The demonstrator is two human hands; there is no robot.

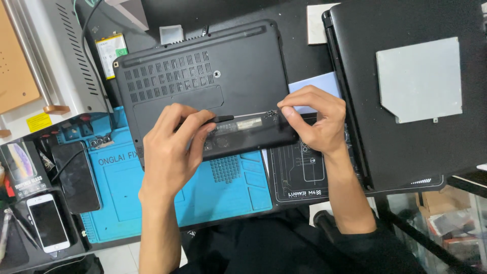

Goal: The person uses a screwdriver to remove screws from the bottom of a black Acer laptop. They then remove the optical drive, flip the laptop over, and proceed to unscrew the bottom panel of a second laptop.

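The upturned black laptop (pixel 203 76) lies just beyond both hands, its long axis running left to right across them, and its near edge carries the open battery bay (pixel 243 133). The left hand (pixel 175 149) is closed around a thin black tool (pixel 219 119) whose tip points rightward along that edge, toward the right hand (pixel 312 119). The right hand pinches thumb and forefinger at the bay's far-right corner (what sits between them is too small to tell). Beneath the left wrist lies the blue work mat (pixel 127 187).
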